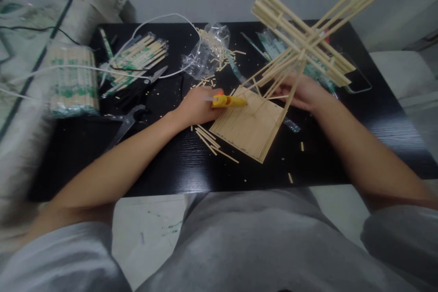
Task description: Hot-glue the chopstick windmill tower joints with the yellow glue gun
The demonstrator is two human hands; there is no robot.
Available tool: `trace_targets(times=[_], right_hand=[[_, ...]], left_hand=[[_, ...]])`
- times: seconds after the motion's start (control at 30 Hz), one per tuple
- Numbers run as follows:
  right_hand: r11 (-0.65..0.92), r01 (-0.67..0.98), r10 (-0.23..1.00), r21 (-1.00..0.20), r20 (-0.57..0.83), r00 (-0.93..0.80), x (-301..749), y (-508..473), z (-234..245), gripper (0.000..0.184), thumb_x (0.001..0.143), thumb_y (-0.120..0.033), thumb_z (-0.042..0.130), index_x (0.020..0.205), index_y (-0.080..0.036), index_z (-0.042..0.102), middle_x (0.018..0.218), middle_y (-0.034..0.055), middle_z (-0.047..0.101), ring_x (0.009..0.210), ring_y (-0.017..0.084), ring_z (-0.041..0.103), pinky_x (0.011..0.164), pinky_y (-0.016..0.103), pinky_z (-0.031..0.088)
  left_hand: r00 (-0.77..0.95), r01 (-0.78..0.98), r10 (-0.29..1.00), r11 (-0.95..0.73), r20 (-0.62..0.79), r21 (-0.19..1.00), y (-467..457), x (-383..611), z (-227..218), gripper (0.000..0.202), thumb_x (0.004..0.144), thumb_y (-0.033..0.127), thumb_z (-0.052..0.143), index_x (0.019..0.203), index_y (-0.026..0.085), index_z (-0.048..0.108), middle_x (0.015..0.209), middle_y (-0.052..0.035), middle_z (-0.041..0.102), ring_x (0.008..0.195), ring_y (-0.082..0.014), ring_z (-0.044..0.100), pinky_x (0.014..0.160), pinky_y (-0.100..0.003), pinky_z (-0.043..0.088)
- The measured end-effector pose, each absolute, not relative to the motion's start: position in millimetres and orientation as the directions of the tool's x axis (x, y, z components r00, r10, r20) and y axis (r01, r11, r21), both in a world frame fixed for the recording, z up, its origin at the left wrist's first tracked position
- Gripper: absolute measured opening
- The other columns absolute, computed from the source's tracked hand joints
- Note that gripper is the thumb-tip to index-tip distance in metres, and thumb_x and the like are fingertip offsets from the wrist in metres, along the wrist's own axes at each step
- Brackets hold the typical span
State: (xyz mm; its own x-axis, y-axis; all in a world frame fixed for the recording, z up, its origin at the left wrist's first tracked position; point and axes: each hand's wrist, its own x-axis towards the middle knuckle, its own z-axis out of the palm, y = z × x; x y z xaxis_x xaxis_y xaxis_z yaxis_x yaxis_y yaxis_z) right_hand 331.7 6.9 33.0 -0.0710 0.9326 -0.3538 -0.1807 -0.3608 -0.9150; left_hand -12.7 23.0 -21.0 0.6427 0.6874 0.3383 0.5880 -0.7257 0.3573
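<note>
My left hand (200,105) is closed around a yellow hot glue gun (231,101), whose nozzle points right over a flat panel (251,123) of chopsticks laid side by side. A pale glue stick juts from the gun's rear. The panel is part of a windmill-like chopstick model (301,45), tilted, with crossed blades rising to the upper right. My right hand (296,91) grips the model's frame from the right, partly behind its sticks; some of its fingers are hidden. Whether the nozzle touches the panel I cannot tell.
On the black table (164,169) lie a wrapped chopstick bundle (71,82), an opened chopstick pack (137,61), scissors (153,77), dark-handled cutters (125,123), crumpled clear plastic (201,57) and cut stick pieces (208,139). A white cable (147,20) loops across the back left.
</note>
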Motion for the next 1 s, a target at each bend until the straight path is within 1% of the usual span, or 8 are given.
trace_targets(times=[0.1,0.2,0.37,0.47,0.6,0.73,0.87,1.0], right_hand=[[-0.357,-0.174,0.934,-0.918,-0.346,-0.091,336.7,9.8,26.5,0.04,0.123,-0.001,0.063,0.09,-0.019,0.077,0.081,0.006,0.078,0.071,0.016,0.078,0.085,0.029,0.073],[-0.336,-0.162,0.941,-0.928,-0.325,-0.09,343.1,14.7,16.5,0.033,0.122,-0.005,0.066,0.095,-0.02,0.078,0.076,0.0029,0.075,0.073,0.017,0.079,0.087,0.029,0.075],[-0.306,-0.133,0.95,-0.943,-0.293,-0.113,352.8,20.8,5.4,0.02,0.119,-0.012,0.075,0.103,-0.022,0.08,0.083,0.0008,0.078,0.078,0.018,0.082,0.087,0.033,0.08],[-0.292,-0.122,0.955,-0.949,-0.282,-0.089,356.6,22.7,3.3,0.025,0.119,-0.011,0.076,0.097,-0.023,0.079,0.079,0.0012,0.076,0.075,0.018,0.081,0.086,0.033,0.08],[-0.297,-0.111,0.954,-0.949,-0.288,-0.088,358.0,23.9,3.6,0.035,0.122,-0.007,0.065,0.095,-0.022,0.081,0.078,0.0027,0.075,0.076,0.018,0.08,0.084,0.032,0.079],[-0.317,-0.112,0.947,-0.942,-0.309,-0.084,354.2,22.6,7.2,0.043,0.125,-0.005,0.057,0.094,-0.02,0.083,0.073,0.0034,0.071,0.074,0.018,0.079,0.082,0.032,0.079],[-0.316,-0.132,0.948,-0.939,-0.31,-0.07,349.9,20.1,10.7,0.046,0.125,-0.004,0.057,0.089,-0.019,0.081,0.074,0.0032,0.071,0.07,0.016,0.076,0.081,0.031,0.078],[-0.304,-0.124,0.952,-0.945,-0.298,-0.065,350.3,20.5,8.8,0.04,0.123,-0.005,0.064,0.09,-0.021,0.08,0.076,0.0021,0.073,0.072,0.016,0.078,0.086,0.034,0.08]], left_hand=[[0.64,0.589,0.691,-0.722,0.336,0.363,22.7,-11.6,-19.9,0.011,0.096,0.034,0.082,0.097,0.026,0.075,0.085,-0.0036,0.076,0.084,-0.0257,0.075,0.078,-0.038,0.055],[0.648,0.575,0.683,-0.729,0.338,0.37,22.1,-10.8,-17.8,0.009,0.097,0.034,0.078,0.098,0.026,0.075,0.085,-0.0029,0.076,0.086,-0.0254,0.077,0.081,-0.037,0.056],[0.643,0.583,0.692,-0.72,0.328,0.377,21.3,-9.4,-17.4,0.01,0.097,0.035,0.077,0.102,0.027,0.079,0.085,-0.0033,0.077,0.092,-0.0271,0.08,0.086,-0.038,0.058],[0.634,0.588,0.7,-0.712,0.328,0.382,21.5,-7.8,-19.0,0.013,0.097,0.036,0.077,0.105,0.026,0.08,0.087,-0.0043,0.078,0.096,-0.0293,0.081,0.09,-0.04,0.058],[0.634,0.612,0.714,-0.698,0.297,0.373,22.1,-5.7,-20.7,0.019,0.097,0.039,0.076,0.109,0.025,0.081,0.094,-0.0073,0.08,0.1,-0.0325,0.081,0.094,-0.044,0.057],[0.631,0.615,0.717,-0.695,0.296,0.372,22.1,-6.0,-21.5,0.02,0.098,0.038,0.075,0.11,0.025,0.082,0.095,-0.0074,0.08,0.103,-0.0328,0.081,0.097,-0.045,0.057],[0.644,0.591,0.697,-0.715,0.314,0.375,22.2,-8.0,-20.6,0.017,0.098,0.037,0.076,0.108,0.025,0.081,0.092,-0.0061,0.079,0.101,-0.0312,0.081,0.096,-0.043,0.057],[0.647,0.59,0.696,-0.715,0.312,0.374,22.1,-9.0,-19.3,0.018,0.099,0.037,0.075,0.11,0.025,0.082,0.094,-0.006,0.081,0.101,-0.0308,0.082,0.096,-0.043,0.058]])
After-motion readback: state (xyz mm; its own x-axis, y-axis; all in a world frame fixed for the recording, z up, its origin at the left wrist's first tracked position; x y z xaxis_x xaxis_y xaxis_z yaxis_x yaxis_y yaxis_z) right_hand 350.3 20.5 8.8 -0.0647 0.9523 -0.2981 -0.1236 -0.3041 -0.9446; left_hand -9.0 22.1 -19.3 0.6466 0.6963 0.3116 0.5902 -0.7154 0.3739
